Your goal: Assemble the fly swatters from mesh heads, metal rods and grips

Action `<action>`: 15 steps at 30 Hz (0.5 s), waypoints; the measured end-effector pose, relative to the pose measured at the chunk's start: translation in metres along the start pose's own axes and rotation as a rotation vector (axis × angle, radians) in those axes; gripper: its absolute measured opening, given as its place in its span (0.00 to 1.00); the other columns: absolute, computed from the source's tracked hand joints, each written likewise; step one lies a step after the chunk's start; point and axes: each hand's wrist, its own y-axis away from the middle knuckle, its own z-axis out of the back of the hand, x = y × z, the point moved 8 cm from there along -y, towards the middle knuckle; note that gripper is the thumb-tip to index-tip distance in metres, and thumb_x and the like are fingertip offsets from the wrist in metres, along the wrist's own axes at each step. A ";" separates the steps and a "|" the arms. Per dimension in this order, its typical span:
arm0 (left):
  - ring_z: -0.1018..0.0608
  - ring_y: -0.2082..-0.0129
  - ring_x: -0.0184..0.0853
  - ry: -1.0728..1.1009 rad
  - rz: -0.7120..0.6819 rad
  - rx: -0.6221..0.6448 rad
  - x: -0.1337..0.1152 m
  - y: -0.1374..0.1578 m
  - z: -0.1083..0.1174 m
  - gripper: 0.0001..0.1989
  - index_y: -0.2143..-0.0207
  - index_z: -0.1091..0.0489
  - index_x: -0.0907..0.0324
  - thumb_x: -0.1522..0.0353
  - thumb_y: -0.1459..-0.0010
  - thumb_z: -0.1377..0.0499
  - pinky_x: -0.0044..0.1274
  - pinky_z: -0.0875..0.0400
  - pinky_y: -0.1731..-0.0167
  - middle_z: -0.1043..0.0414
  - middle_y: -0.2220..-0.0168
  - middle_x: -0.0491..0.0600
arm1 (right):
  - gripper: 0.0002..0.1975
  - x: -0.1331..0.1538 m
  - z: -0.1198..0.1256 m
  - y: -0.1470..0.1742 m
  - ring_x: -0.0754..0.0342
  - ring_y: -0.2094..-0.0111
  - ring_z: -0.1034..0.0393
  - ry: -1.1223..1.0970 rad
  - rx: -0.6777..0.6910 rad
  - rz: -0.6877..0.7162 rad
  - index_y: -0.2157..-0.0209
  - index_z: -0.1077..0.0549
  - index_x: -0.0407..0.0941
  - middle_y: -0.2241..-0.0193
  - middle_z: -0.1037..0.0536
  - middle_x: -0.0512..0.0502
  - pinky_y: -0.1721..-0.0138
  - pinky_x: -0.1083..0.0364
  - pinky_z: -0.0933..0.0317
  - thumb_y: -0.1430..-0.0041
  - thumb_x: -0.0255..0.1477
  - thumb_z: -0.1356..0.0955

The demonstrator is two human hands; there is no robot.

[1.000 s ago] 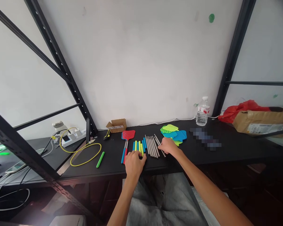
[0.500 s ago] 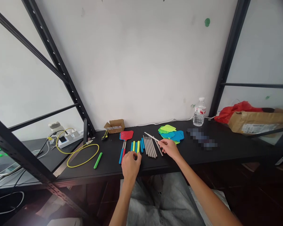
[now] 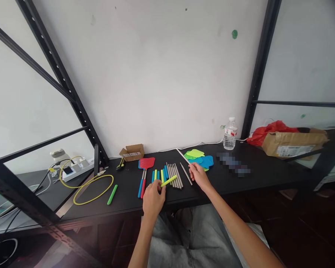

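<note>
My left hand is closed on a yellow-green handle tube, which points to the right over the front of the rods. In my right hand is a thin metal rod, slanting up and to the left. Several grey metal rods lie side by side between my hands, and a single rod lies apart to their right. Blue and yellow-green handle tubes lie beyond my left fingers. Two fly swatters with red and blue parts lie left of them. Loose green and blue swatter heads are piled behind my right hand.
A green tube and a looped yellow cable lie at left. Behind stands a small open cardboard box. A water bottle and a larger carton stand at right. Black metal posts frame the desk.
My left hand has lifted a yellow-green tube from the row and turned it rightward. My right hand has tilted its rod more upright, away from the other rods. The view has shifted slightly.
</note>
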 end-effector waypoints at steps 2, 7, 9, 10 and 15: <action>0.27 0.67 0.34 -0.010 0.002 0.011 0.000 0.000 -0.001 0.05 0.63 0.33 0.54 0.66 0.40 0.47 0.22 0.40 0.69 0.30 0.71 0.45 | 0.18 -0.002 -0.002 -0.001 0.59 0.80 0.37 -0.028 0.017 -0.012 0.63 0.35 0.46 0.75 0.31 0.54 0.82 0.60 0.42 0.40 0.47 0.38; 0.26 0.67 0.34 -0.058 -0.007 0.037 -0.002 -0.003 -0.003 0.06 0.61 0.31 0.54 0.68 0.41 0.46 0.23 0.40 0.70 0.30 0.69 0.45 | 0.17 -0.005 -0.006 -0.002 0.59 0.80 0.38 -0.065 0.062 -0.037 0.63 0.38 0.47 0.75 0.30 0.54 0.82 0.60 0.43 0.40 0.47 0.38; 0.26 0.67 0.34 -0.083 -0.012 0.053 -0.003 -0.006 -0.005 0.09 0.58 0.30 0.53 0.66 0.41 0.44 0.23 0.41 0.71 0.29 0.67 0.45 | 0.18 -0.006 -0.007 -0.002 0.60 0.80 0.38 -0.075 0.067 -0.040 0.63 0.38 0.47 0.75 0.30 0.54 0.81 0.60 0.44 0.40 0.48 0.38; 0.26 0.67 0.34 -0.094 -0.020 0.065 -0.004 -0.007 -0.006 0.10 0.56 0.29 0.53 0.65 0.41 0.44 0.22 0.41 0.71 0.28 0.66 0.46 | 0.18 -0.006 -0.006 -0.002 0.60 0.80 0.38 -0.078 0.066 -0.041 0.64 0.38 0.47 0.75 0.30 0.54 0.81 0.60 0.44 0.40 0.48 0.38; 0.25 0.66 0.33 -0.135 -0.102 0.114 -0.012 -0.019 -0.013 0.12 0.56 0.27 0.53 0.64 0.36 0.48 0.22 0.42 0.71 0.26 0.62 0.49 | 0.19 -0.005 -0.014 -0.002 0.59 0.78 0.37 -0.073 0.141 -0.032 0.65 0.37 0.46 0.75 0.30 0.53 0.80 0.61 0.45 0.39 0.48 0.40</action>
